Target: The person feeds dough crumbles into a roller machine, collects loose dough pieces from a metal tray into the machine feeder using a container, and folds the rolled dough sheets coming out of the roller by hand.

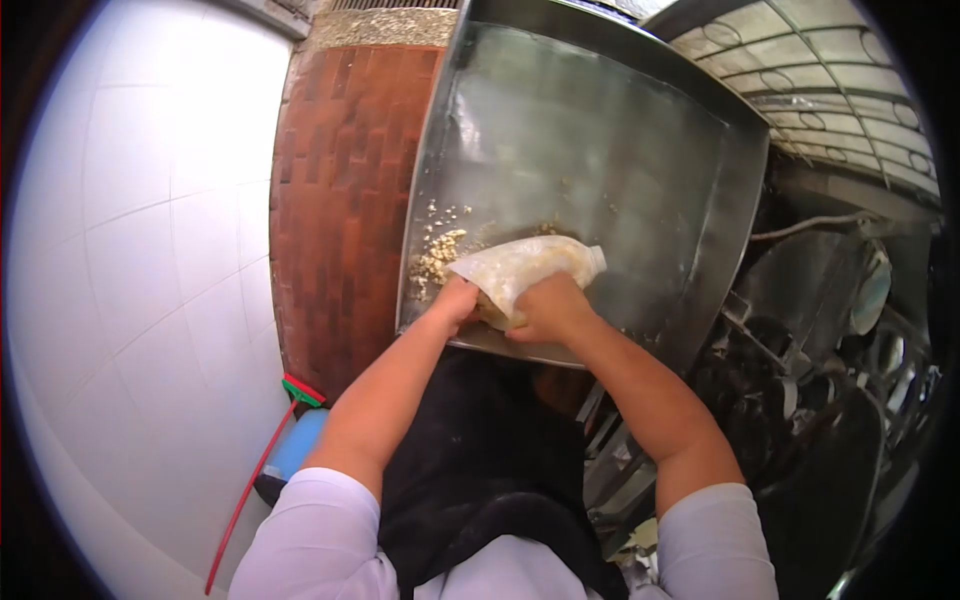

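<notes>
A pale, translucent plastic container or scoop (515, 262) with a narrow neck at its right end lies tilted over the near edge of a metal tray table (600, 120). My left hand (460, 303) grips its left edge, fingers curled. On its right side my right hand (548, 308) is wrapped round the lower part; some fingers are hidden. Pale crumbly bits (438, 255) lie on the metal surface to the left of the container, with a few small crumbs behind it.
The metal table has raised rims. Red brick floor (345, 180) and a white tiled wall (140, 220) are at left. A red-handled squeegee (250, 490) leans near a blue object (295, 447). Dark metal equipment (820, 350) and a metal grille (820, 80) stand at right.
</notes>
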### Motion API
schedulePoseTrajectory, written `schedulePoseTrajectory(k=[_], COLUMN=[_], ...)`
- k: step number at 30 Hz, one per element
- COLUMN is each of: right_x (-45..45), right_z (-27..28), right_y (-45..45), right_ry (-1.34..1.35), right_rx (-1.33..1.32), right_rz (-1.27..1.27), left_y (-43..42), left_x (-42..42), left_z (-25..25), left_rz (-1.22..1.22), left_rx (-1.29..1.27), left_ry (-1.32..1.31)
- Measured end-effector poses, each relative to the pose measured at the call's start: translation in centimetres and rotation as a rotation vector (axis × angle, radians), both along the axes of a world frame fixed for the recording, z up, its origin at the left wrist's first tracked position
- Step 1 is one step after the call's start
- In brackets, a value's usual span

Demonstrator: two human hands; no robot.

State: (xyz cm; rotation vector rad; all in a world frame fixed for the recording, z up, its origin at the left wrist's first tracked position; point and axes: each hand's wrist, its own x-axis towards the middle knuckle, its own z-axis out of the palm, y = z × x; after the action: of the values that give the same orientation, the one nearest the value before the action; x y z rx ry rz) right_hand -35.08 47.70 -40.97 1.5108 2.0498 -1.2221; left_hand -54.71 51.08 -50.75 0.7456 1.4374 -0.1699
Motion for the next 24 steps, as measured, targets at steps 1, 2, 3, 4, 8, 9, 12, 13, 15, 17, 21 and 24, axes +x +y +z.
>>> schedulePoseTrajectory(k=[1, 2, 3, 4, 8, 9, 12, 13, 15, 17, 21, 24], right_x=[0.8, 1.4, 2.2, 3.3, 8.0, 8.7, 9.1, 8.3, 5.7, 3.8, 2.5, 2.7], right_z=[-0.2, -0.5, -0.7, -0.7, 0.9, 1.3, 1.9, 1.9, 1.4, 1.2, -0.7, -1.2], right_y=[-0.9, -1.9, -2.8, -3.5, -5.9, -6.1, -7.2, -7.7, -7.5, -6.6, -8.0, -10.4], right_ry=[-0.011, -0.019, -0.027, -0.026, -0.149, -0.212, -0.226, -0.203, -0.164, -0.168, -0.032, 0.010], right_rx=[0.014, 0.024, 0.036, 0.085, 0.102, 0.062, 0.023, -0.003, -0.040, -0.013, 0.146, 0.207], right_rz=[-0.066, -0.128, -0.188, -0.221, -0.238, -0.204, -0.206, -0.233, -0.303, -0.310, -0.464, -0.677], left_y=[0.8, 2.1, 3.5, 4.7, 8.2, 8.2, 6.3, 4.9, 0.3, -0.4, -4.9, -4.3], left_x=[1.0, 1.1, 1.4, 1.7, 2.9, 2.9, 2.4, 1.7, -1.1, 0.9, 3.8, 7.1], left_z=[1.6, 1.6, 2.4, 2.8, 2.8, 2.2, -0.8, -2.3, -4.9, -2.7, -4.6, 1.0], left_rz=[-0.165, -0.547, -0.929, -1.166, -1.211, -1.243, -1.329, -1.352, -1.107, -0.944, -0.523, -0.465], left_rx=[-0.013, 0.078, 0.225, 0.325, 0.652, 0.723, 0.186, 0.054, 0.301, 0.206, 0.045, -0.012], left_ry=[-0.055, -0.056, -0.071, 0.025, 0.305, 0.349, 0.394, 0.391, 0.449, 0.268, 0.028, -0.081])
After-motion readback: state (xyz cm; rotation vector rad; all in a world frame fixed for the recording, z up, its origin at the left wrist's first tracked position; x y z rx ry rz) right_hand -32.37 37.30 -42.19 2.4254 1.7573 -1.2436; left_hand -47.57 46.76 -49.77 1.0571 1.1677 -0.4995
